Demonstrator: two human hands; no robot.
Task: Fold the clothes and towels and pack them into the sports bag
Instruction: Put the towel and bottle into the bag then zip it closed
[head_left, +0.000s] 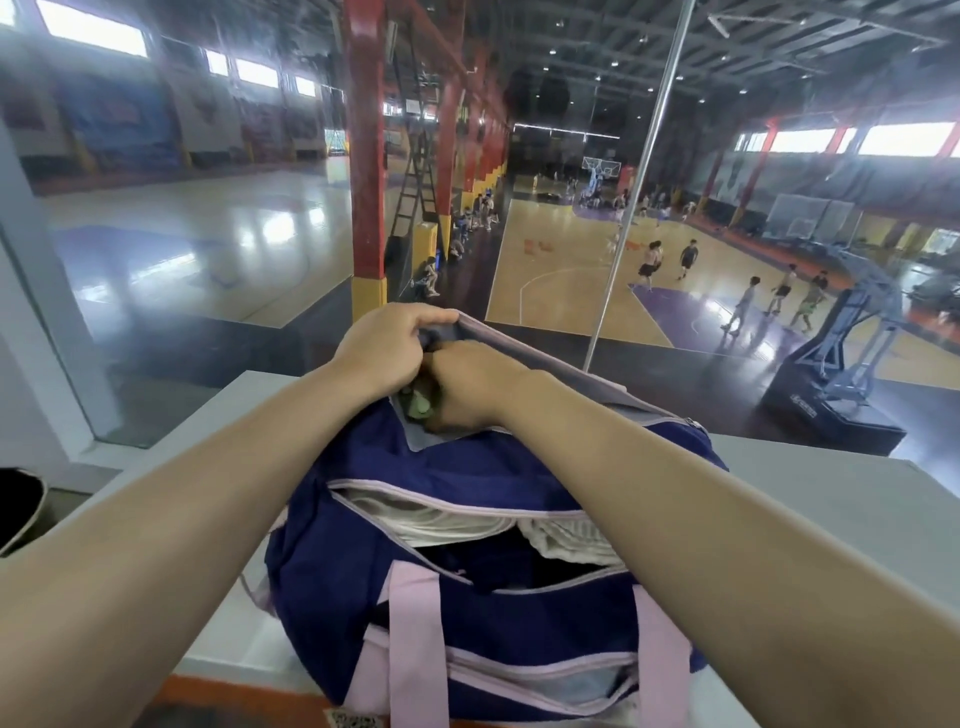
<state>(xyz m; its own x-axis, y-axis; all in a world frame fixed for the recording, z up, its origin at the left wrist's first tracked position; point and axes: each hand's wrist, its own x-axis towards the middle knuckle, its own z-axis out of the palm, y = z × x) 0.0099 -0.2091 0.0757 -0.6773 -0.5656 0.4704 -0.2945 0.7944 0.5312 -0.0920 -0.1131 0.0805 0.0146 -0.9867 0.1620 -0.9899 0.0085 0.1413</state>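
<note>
Step in hand: stuffing a small green item (418, 408) into the far end pocket of the sports bag (363, 499), by my reading.
Left grip: the left hand (387, 353) pinches the grey pocket flap (519, 358) at its upper edge, fingers curled over it, holding the mouth up and apart.
Right grip: the right hand (467, 387) is pushed into the pocket, fingers curled down and mostly hidden; whether they clasp the green item or only press it I cannot tell.
Where the item lies: just beside the right hand, between both hands, half inside the pocket mouth.
Doing it well: keep the flap lifted and taut so the mouth stays wide; press the item down flat rather than bunched, so the pocket can close.
Main compartment: unzipped, with white towels (447, 522) and dark clothing (483, 561) already inside, nearer the person than both hands.
Support: the bag sits on a pale tabletop (852, 499) against a glass wall above a basketball court.
</note>
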